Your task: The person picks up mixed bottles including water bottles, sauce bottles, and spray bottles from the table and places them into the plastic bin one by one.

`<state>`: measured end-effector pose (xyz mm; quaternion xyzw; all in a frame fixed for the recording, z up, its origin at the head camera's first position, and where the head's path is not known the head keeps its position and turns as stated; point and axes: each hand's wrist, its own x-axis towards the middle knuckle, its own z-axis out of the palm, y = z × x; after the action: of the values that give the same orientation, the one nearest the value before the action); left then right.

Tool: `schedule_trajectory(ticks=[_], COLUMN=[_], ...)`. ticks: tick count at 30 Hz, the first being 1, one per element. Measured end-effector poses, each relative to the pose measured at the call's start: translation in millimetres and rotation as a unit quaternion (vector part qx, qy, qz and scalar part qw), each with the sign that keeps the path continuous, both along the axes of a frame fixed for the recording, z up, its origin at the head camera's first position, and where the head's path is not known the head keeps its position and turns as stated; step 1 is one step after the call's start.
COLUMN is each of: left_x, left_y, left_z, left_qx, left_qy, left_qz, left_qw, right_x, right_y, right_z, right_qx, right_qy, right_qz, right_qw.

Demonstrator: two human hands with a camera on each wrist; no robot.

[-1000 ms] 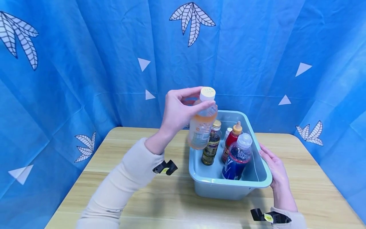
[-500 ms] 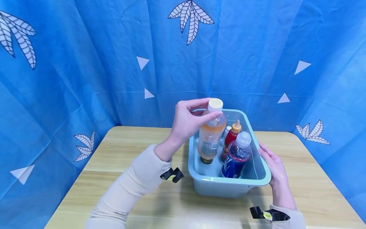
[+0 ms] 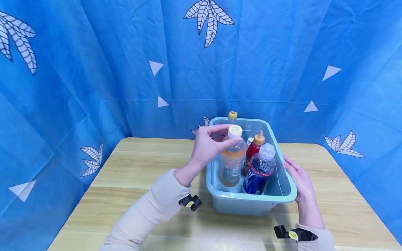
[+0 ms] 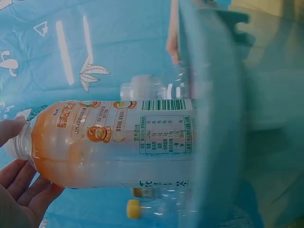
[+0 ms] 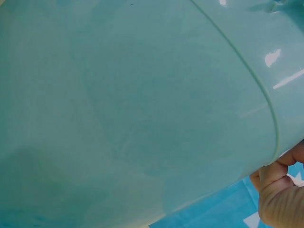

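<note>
My left hand [image 3: 205, 148] grips a clear plastic drink bottle [image 3: 232, 167] with an orange band round its neck, fingers and thumb just under the white cap. The bottle hangs upright inside a light blue plastic basin [image 3: 251, 198], low near its left wall. In the left wrist view the drink bottle [image 4: 114, 142] lies across the picture, its bottom hidden by the basin's blurred rim. My right hand [image 3: 302, 181] holds the basin's right rim; in the right wrist view its bent fingers [image 5: 273, 175] are at the basin's edge.
Also in the basin stand a red squeeze bottle [image 3: 253, 150] with an orange nozzle cap, a blue-labelled bottle [image 3: 259, 176], a small white-capped bottle [image 3: 249, 141] and a yellow-capped bottle [image 3: 232, 116] at the back. The basin sits on a wooden table [image 3: 150, 170] before a blue curtain [image 3: 267, 52].
My left hand has brought the drink bottle right and down into the basin. It now covers the dark bottle, while the yellow-capped one behind has come into view. My right hand stays put.
</note>
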<state>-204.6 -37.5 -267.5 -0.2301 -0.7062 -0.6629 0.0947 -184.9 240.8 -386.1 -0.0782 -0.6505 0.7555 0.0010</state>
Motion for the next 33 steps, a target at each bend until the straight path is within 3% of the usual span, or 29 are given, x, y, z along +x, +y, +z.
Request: schedule_trajectory(ticks=[7, 16, 23, 33], left_x=[13.9, 13.1, -11.1, -15.9], left_y=[-0.4, 1.6, 6.0, 9.2], left_z=[-0.8, -17.7, -57.1, -71.1], left_qx=[-0.014, -0.029, -0.023, -0.036], left_qy=[-0.031, -0.072, -0.082, -0.079], left_qz=[0.007, 0.015, 0.008, 0.008], left_qw=[0.9994, 0.9969, 0.9963, 0.9962], right_x=[0.1, 0.5, 0.2, -1.6], right_y=[-2, -2, -2, -1], right_z=[0.9, 2.3, 2.0, 3.4], right_qx=[0.001, 0.007, -0.004, -0.015], right_qy=[0.002, -0.003, 0.009, 0.010], right_qz=[0.000, -0.005, -0.005, -0.007], right_qw=[1.0000, 1.0000, 0.9999, 0.9998])
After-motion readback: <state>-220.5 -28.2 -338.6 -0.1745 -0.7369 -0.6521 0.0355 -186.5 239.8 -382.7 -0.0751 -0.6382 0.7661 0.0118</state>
